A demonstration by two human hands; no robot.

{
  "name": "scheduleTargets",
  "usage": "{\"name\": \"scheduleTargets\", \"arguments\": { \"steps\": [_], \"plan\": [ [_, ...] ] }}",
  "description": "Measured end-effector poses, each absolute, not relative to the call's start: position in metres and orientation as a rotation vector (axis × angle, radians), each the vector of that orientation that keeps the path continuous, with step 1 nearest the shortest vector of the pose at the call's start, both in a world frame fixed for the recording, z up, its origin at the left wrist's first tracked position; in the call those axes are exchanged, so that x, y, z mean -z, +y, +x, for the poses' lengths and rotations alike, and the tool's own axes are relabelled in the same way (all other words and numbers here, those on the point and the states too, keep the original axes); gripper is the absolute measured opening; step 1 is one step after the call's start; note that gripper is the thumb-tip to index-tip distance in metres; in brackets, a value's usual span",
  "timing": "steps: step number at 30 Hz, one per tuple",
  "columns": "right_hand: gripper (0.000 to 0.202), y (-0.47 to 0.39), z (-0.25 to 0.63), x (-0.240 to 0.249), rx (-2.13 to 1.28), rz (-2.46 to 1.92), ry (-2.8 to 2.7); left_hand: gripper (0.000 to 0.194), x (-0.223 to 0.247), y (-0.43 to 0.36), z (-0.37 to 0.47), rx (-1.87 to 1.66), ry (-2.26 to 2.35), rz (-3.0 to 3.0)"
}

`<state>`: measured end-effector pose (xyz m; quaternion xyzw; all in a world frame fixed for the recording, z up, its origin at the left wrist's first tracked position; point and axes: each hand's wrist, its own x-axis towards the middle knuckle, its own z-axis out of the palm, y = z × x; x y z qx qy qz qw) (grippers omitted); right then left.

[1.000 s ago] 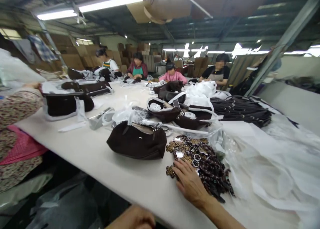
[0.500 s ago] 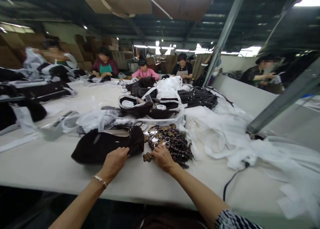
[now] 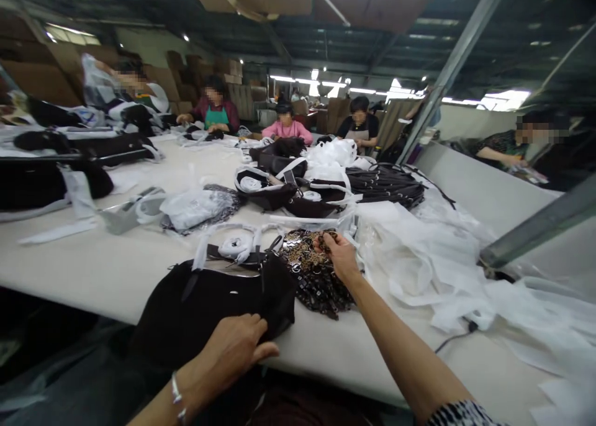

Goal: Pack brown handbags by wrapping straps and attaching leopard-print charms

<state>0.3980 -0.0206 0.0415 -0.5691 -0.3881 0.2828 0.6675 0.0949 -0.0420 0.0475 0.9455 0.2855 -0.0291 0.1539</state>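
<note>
A dark brown handbag (image 3: 209,295) lies at the table's front edge, its lower left part hanging toward the edge. My left hand (image 3: 237,345) rests on the front of it, fingers laid against the cloth and thumb spread apart. To the right of the bag is a pile of charms (image 3: 307,258) with flower-shaped tags, metal rings and dark beaded strands. Over the upper right of this pile, my right hand (image 3: 343,255) pinches a brown patterned charm (image 3: 326,241). Behind the bag's top lie its strap and a white wrapped roll (image 3: 236,246).
Several dark bags with white wrapping (image 3: 288,196) stand mid-table. White foam sheets (image 3: 419,258) and a dark cord (image 3: 456,339) are at right. Plastic-wrapped items (image 3: 200,208) lie left of centre. A metal post (image 3: 535,221) slants at the right. Several people sit across the table.
The bag has come closer to the front edge. My left hand has loosened from its upper edge and lies lower on it. My right hand has moved to the pile's far right side.
</note>
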Motion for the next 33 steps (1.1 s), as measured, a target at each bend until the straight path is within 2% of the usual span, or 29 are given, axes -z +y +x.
{"name": "scheduleTargets", "arguments": {
  "steps": [3, 5, 8, 9, 12, 14, 25, 33],
  "plan": [
    [0.039, -0.027, 0.394, -0.078, -0.780, -1.160, -0.762, 0.023, -0.063, -0.034, 0.114, -0.364, 0.859, 2.469],
    [0.035, -0.035, 0.382, -0.099, -0.937, -1.027, -0.605, 0.038, -0.069, -0.030, 0.133, -0.645, 0.794, 2.266],
    [0.026, -0.046, 0.355, -0.122, -1.135, -0.857, -0.364, 0.057, -0.078, -0.028, 0.161, -0.821, 0.637, 1.953],
    [0.023, -0.049, 0.345, -0.127, -1.152, -0.842, -0.334, 0.054, -0.080, -0.029, 0.169, -0.831, 0.585, 1.851],
    [0.017, -0.057, 0.320, -0.132, -1.146, -0.825, -0.315, 0.030, -0.086, -0.035, 0.180, -0.804, 0.532, 1.619],
    [0.017, -0.061, 0.307, -0.131, -1.127, -0.813, -0.325, 0.025, -0.084, -0.039, 0.180, -0.792, 0.583, 1.520],
    [0.030, -0.087, 0.290, -0.099, -1.143, -0.903, -0.273, 0.032, -0.074, -0.057, 0.144, -0.710, 0.639, 1.018],
    [0.034, -0.104, 0.298, -0.086, -1.150, -0.968, -0.239, 0.035, -0.071, -0.067, 0.143, -0.686, 0.682, 0.985]
  ]
}}
